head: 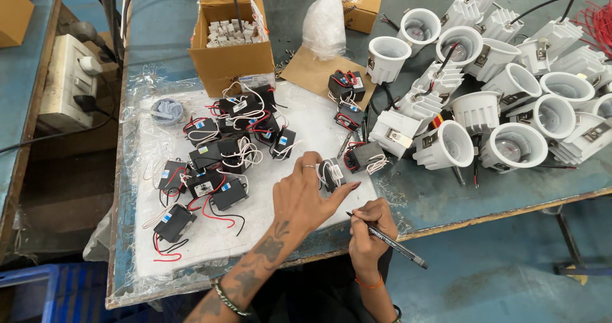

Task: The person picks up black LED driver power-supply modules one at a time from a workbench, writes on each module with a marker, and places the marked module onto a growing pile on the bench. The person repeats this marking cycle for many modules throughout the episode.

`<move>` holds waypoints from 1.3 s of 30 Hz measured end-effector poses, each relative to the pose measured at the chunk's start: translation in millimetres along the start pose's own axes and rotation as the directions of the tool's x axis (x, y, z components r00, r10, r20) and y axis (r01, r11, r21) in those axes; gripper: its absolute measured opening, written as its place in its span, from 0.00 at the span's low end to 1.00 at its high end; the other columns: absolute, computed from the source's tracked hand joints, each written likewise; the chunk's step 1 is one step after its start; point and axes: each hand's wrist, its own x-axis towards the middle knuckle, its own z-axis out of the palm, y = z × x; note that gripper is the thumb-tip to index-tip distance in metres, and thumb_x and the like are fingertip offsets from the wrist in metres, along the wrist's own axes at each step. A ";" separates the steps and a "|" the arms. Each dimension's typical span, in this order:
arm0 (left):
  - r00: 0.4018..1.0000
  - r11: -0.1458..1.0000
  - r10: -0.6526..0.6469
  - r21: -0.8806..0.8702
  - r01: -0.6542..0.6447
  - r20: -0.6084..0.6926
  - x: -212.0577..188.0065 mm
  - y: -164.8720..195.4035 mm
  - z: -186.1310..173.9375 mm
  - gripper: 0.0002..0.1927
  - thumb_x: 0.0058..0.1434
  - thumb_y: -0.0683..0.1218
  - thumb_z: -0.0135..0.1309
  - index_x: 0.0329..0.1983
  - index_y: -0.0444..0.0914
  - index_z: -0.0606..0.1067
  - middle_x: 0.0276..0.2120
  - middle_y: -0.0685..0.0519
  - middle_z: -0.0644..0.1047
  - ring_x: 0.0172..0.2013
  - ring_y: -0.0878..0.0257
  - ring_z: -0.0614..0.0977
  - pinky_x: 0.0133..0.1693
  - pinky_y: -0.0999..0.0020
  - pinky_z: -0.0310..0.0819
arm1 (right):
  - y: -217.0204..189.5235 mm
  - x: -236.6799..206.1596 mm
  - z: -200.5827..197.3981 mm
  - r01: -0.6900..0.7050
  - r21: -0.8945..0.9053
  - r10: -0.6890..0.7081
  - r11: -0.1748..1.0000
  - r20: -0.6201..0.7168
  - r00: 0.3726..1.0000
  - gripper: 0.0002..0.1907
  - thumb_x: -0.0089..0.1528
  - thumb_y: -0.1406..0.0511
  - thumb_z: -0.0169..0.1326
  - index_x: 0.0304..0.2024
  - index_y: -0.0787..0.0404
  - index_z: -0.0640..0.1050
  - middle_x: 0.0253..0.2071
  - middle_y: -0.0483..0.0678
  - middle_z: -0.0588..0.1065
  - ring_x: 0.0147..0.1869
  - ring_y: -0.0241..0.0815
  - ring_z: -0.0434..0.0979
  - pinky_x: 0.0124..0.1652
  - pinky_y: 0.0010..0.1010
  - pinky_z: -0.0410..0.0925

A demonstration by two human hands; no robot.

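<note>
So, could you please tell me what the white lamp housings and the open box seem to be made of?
The white lamp housings look like matte moulded plastic or painted metal; their smooth, even cups and ribbed backs fit either. The open box looks like plain brown cardboard, with folded flaps.

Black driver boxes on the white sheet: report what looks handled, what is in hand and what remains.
Handled: cannot tell; about a dozen black driver boxes lie wired in a loose pile on the white sheet. In hand: the left hand steadies one driver box while the right hand holds a pen beside it. Remaining: white downlight housings sit heaped at right, untouched.
</note>
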 end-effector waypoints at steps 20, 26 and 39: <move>0.993 0.975 0.113 -0.185 -0.120 -0.046 -48.7 -43.5 -34.4 0.36 0.56 0.47 0.62 0.66 0.42 0.61 0.40 0.47 0.84 0.27 0.50 0.85 0.27 0.58 0.77 | 8.1 -2.0 -4.2 0.009 0.092 -0.010 0.996 0.010 1.000 0.08 0.56 0.83 0.45 0.30 0.68 0.68 0.33 0.49 0.66 0.26 0.30 0.62 0.25 0.21 0.60; 0.994 0.984 0.107 -0.143 -0.103 0.022 -78.1 -66.5 -46.9 0.31 0.56 0.46 0.63 0.62 0.43 0.66 0.38 0.49 0.85 0.25 0.50 0.84 0.25 0.58 0.75 | 5.0 -2.9 -3.6 -0.026 0.066 0.024 0.997 0.032 0.999 0.08 0.55 0.83 0.45 0.31 0.68 0.68 0.34 0.50 0.66 0.26 0.31 0.62 0.25 0.21 0.60; 0.951 0.943 0.308 -0.132 -0.306 -0.001 -100.0 -95.8 -34.3 0.27 0.48 0.34 0.56 0.51 0.48 0.79 0.57 0.53 0.78 0.32 0.56 0.85 0.27 0.64 0.77 | 6.1 -0.7 -5.4 -0.036 0.010 0.035 0.999 0.063 0.997 0.07 0.55 0.82 0.44 0.30 0.68 0.68 0.33 0.52 0.68 0.24 0.31 0.62 0.24 0.21 0.60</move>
